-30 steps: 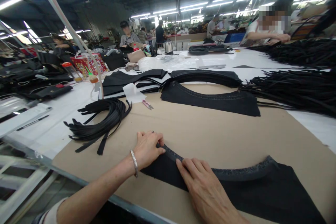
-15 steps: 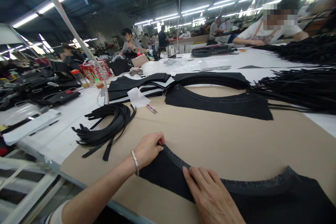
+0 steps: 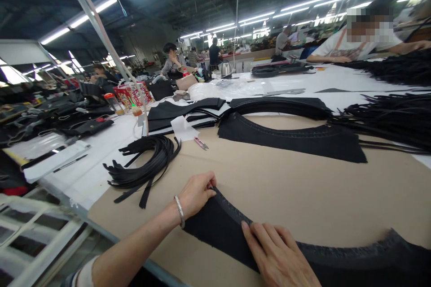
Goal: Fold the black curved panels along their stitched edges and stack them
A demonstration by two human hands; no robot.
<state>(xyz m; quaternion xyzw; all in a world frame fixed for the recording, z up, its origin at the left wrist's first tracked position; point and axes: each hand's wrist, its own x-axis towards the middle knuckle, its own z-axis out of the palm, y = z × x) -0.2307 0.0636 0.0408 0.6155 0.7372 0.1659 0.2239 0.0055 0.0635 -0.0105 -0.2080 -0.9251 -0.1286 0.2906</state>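
A black fabric panel (image 3: pixel 218 226) with a curved upper edge lies before me. Along that curve runs a dark strip with a rough, glossy-looking surface (image 3: pixel 343 252). At the panel's upper left end, my left hand (image 3: pixel 197 193) is closed, pinching the edge between thumb and fingers. Lower down the curve, my right hand (image 3: pixel 281 251) lies on the panel, fingers stretched over the edge and thumb resting on the strip. Left of my hands sits a curled bundle of black strips (image 3: pixel 153 166). Pink-handled thread snips (image 3: pixel 201 143) lie beyond them.
A similar curved black panel (image 3: pixel 289 141) lies farther back, before a stack of panels (image 3: pixel 279 106). Loose black strips (image 3: pixel 393 114) pile up at the right. A pole (image 3: pixel 101 31) rises at the left. Across the table, a person (image 3: pixel 363 40) works at the far right.
My view has turned left, so the scene sits farther right. Both hands keep their places on the panel. The co-worker at the right has stretched an arm outward.
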